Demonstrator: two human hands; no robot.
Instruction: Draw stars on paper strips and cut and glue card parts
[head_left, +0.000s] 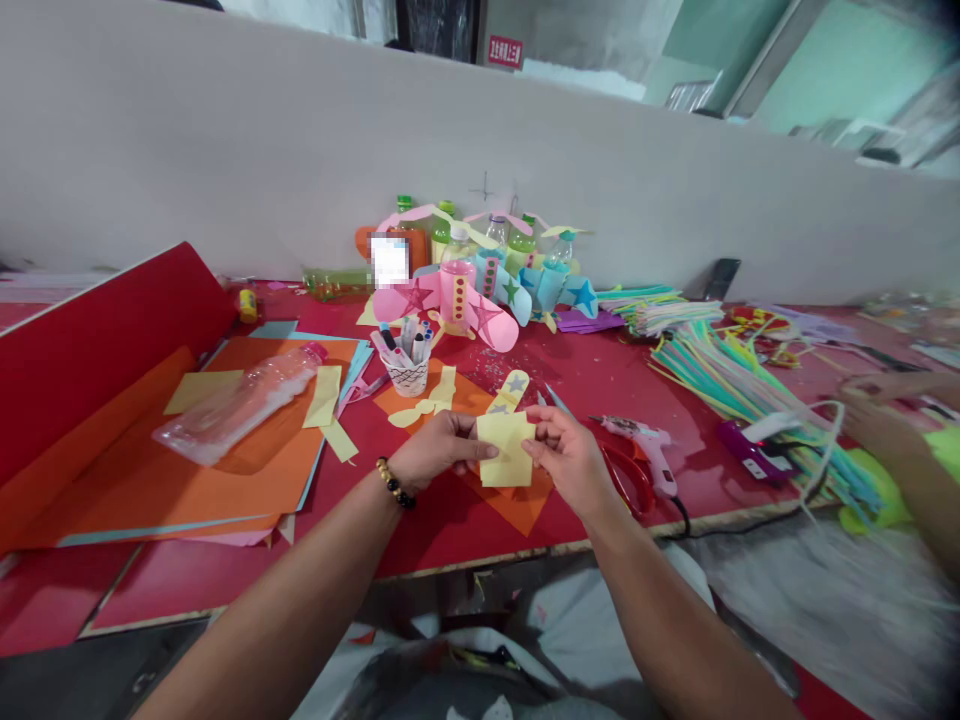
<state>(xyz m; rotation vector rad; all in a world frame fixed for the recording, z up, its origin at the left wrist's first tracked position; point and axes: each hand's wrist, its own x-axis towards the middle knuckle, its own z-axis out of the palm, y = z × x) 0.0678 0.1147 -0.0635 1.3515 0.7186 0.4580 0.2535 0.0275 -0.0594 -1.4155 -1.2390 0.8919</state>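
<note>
Between my two hands I hold a small yellow piece of paper (505,452) above the table's front part. My left hand (448,447) pinches its left edge, thumb on top. At the right edge, my right hand (564,452) grips it between thumb and fingers. Just behind it lies a yellow paper strip with star shapes (513,386), partly hidden by the paper. An orange sheet (525,512) is underneath. Red-handled scissors (628,478) and a pink glue gun (643,448) lie to the right of my right hand.
A paper cup of markers (409,376) stands behind my left hand. Left, a clear plastic bottle (251,400) lies on orange sheets (165,500). Decorated bottle planes (459,290) stand at the back. Pipe cleaners (705,375) and another person's arm (900,430) are at right.
</note>
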